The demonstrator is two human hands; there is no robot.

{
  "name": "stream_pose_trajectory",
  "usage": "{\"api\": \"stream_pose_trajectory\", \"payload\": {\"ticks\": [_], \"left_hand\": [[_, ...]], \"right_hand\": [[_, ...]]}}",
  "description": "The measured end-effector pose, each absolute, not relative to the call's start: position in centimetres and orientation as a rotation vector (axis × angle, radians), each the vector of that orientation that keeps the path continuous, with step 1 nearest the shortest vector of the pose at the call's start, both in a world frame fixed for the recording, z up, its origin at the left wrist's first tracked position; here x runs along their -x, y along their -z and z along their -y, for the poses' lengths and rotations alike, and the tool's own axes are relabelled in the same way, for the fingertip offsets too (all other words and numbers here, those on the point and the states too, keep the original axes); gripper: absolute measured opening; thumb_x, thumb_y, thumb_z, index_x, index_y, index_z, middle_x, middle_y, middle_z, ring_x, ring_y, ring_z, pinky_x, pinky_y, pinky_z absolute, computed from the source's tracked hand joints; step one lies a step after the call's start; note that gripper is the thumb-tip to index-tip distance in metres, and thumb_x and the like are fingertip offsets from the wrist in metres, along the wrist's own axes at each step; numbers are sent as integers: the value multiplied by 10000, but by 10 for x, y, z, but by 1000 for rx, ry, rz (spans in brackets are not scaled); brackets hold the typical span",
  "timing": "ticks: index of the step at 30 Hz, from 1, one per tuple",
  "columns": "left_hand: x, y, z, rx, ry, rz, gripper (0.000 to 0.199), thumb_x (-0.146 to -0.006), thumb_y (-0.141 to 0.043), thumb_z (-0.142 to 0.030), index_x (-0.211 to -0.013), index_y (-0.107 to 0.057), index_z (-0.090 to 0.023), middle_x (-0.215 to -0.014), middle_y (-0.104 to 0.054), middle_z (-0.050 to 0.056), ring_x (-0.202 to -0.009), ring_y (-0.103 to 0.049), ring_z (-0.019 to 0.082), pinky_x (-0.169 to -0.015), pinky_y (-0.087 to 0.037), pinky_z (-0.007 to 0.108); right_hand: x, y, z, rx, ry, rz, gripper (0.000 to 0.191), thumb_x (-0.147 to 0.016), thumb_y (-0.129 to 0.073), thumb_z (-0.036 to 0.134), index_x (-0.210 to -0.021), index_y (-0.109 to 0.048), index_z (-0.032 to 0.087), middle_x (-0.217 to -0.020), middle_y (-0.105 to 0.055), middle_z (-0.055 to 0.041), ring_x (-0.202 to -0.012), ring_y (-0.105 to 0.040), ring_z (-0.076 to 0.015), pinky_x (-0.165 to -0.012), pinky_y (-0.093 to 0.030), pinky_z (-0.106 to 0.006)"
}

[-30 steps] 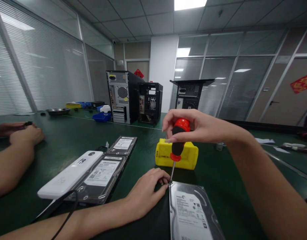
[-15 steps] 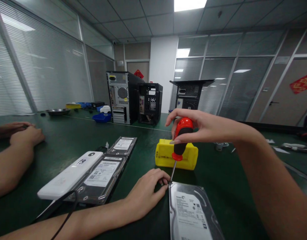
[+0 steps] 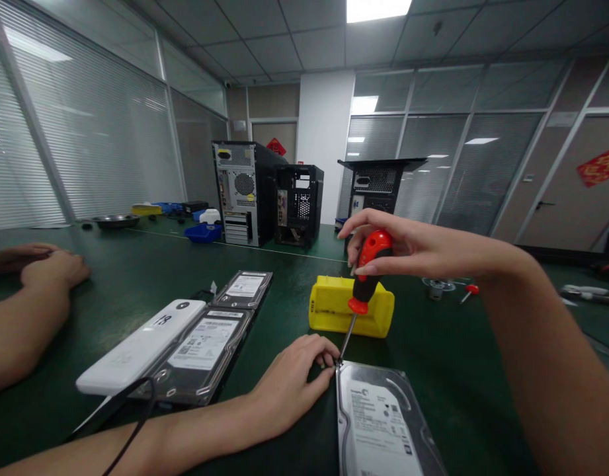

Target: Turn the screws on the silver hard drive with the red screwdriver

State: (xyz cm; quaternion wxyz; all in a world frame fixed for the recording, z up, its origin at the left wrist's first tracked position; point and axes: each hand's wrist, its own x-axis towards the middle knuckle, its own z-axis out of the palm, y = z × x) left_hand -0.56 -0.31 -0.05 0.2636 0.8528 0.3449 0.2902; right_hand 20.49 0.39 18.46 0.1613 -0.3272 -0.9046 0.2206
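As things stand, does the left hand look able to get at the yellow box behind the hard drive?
Probably yes. The left hand rests at the hard drive corner, with bare green table up to the yellow box. Only the screwdriver shaft in the right hand slants close by.

Bright, even light falls from a ceiling panel [image 3: 378, 8] that glares white at the top edge, leaving soft shadows on the dark green tabletop [image 3: 135, 277], while wide-angle distortion bends the blinds [image 3: 86, 132] and blurs the frame's edges.
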Motion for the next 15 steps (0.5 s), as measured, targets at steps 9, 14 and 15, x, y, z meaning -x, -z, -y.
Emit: {"api": "stream_pose_trajectory", "payload": {"ticks": [9,14,15], "left_hand": [[5,-2,6,-2351,-774,-933,210,-811,-503,-56,-945,-615,-172,-831,-560,2,-822,-543,159,-747,-408,243],[4,-3,6,-2362,-767,-937,199,-827,-495,-75,-952,-612,-176,-857,-546,7,-819,-538,159,-743,-408,243],[4,-3,6,-2361,-760,-943,195,-836,-495,-86,-959,-612,-180,-875,-543,9,-822,-538,158,-744,-409,243]], "right_hand": [[-205,-183,-5,707,-838,2570,402,-879,-569,190,-1242,-399,208,-1196,-498,-62,-1081,-561,-167,-887,-514,-309],[-183,-179,-4,697,-657,2556,348,-825,-647,291,-1112,-490,174,-1010,-550,-21,-933,-572,-141,-776,-514,-264],[-178,-178,-4,694,-595,2548,307,-819,-652,305,-1054,-514,164,-962,-558,-12,-883,-569,-133,-739,-507,-253]]}}
